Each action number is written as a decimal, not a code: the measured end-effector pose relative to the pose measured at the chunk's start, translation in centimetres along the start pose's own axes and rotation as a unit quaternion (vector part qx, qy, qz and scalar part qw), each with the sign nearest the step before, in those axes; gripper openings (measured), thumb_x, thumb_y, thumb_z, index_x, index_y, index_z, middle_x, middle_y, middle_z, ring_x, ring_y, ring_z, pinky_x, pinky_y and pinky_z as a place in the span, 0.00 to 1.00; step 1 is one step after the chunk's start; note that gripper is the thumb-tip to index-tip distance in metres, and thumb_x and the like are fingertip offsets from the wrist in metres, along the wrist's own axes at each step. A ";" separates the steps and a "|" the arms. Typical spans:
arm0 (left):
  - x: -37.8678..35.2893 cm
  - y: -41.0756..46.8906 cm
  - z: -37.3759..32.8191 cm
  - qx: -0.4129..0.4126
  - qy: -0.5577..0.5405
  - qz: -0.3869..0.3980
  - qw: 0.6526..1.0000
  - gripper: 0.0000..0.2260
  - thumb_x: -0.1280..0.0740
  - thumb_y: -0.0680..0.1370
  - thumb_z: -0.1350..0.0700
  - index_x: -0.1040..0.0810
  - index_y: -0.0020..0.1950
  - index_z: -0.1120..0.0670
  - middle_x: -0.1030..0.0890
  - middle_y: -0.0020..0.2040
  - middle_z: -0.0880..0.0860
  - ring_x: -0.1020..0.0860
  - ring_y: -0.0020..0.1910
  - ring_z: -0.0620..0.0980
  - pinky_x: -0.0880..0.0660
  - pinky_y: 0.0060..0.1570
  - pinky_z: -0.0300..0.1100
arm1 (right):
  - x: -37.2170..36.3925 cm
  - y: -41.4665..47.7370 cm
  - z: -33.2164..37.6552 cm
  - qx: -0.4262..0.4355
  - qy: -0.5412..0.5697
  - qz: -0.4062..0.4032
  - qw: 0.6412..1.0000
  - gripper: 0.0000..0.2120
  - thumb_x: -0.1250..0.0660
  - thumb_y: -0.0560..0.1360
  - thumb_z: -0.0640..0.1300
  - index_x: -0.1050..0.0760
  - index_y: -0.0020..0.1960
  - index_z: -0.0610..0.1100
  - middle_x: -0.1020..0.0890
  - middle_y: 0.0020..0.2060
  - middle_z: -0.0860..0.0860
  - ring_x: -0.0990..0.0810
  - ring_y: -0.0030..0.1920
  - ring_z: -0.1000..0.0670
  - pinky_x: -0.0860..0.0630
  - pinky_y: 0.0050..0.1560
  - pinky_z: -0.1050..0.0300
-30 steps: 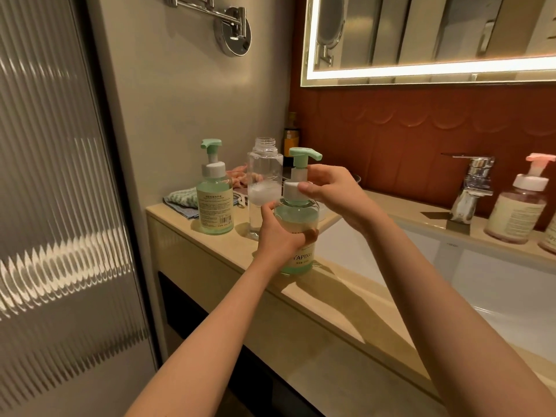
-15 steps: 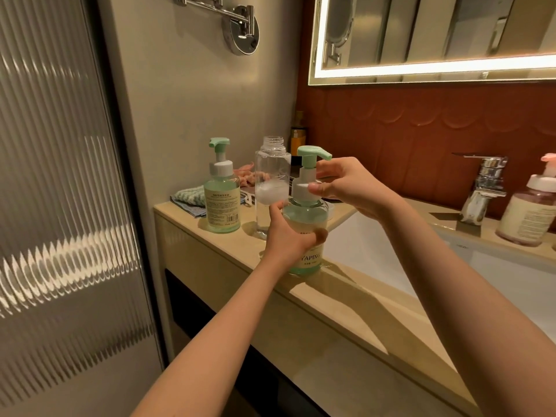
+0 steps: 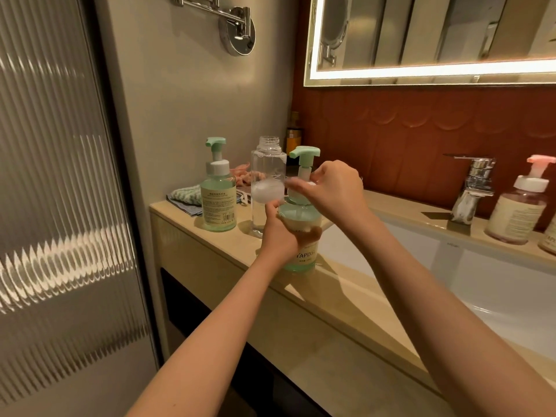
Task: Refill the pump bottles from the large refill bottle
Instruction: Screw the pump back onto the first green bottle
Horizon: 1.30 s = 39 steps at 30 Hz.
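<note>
With the left hand (image 3: 278, 233) gripping the green pump bottle (image 3: 301, 257) beside the open refill bottle (image 3: 267, 176), the right hand (image 3: 334, 188), pinching beneath the pump head (image 3: 305, 153), has rotated, which suggests the pump is being threaded.

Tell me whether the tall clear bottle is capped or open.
Open: the tall clear plastic bottle has a bare threaded neck, no cap.

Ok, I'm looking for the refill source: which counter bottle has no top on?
The tall clear plastic bottle between the standing green pump bottle and the held green pump bottle: its threaded neck carries no pump.
</note>
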<state>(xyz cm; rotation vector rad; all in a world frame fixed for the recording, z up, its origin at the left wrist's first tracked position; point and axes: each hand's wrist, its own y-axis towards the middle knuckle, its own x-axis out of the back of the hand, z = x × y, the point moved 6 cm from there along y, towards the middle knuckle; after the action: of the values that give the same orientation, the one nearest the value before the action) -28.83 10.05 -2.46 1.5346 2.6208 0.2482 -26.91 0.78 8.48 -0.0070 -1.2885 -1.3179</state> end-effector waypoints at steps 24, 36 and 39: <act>0.2 -0.5 -0.5 -0.036 0.074 -0.003 0.997 0.36 0.26 0.70 0.58 0.45 0.70 0.52 0.31 0.66 0.54 0.31 0.64 0.54 0.33 0.61 0.48 | 0.5 -0.4 -1.3 -0.026 0.120 0.014 0.992 0.21 0.27 0.68 0.55 0.27 0.53 0.43 0.24 0.44 0.53 0.26 0.43 0.56 0.31 0.37 0.68; 0.3 -0.4 -0.5 -0.031 0.070 -0.002 0.997 0.35 0.27 0.70 0.58 0.45 0.70 0.51 0.31 0.66 0.53 0.32 0.65 0.54 0.34 0.62 0.50 | 0.2 -0.6 -0.9 0.002 0.123 0.087 0.989 0.22 0.27 0.69 0.46 0.24 0.61 0.40 0.19 0.53 0.49 0.24 0.48 0.54 0.27 0.46 0.62; 0.3 -0.5 -0.5 -0.036 0.073 -0.001 0.997 0.36 0.26 0.70 0.59 0.45 0.70 0.52 0.31 0.66 0.54 0.32 0.65 0.53 0.33 0.62 0.49 | 0.3 -0.6 -1.1 0.000 0.076 0.062 0.995 0.26 0.24 0.64 0.54 0.27 0.55 0.41 0.23 0.47 0.50 0.24 0.47 0.52 0.27 0.43 0.60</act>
<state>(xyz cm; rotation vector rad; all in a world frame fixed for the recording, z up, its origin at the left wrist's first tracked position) -29.44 9.99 -2.06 1.5445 2.6893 0.4677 -26.63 -0.36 7.87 0.0115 -1.1409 -1.1895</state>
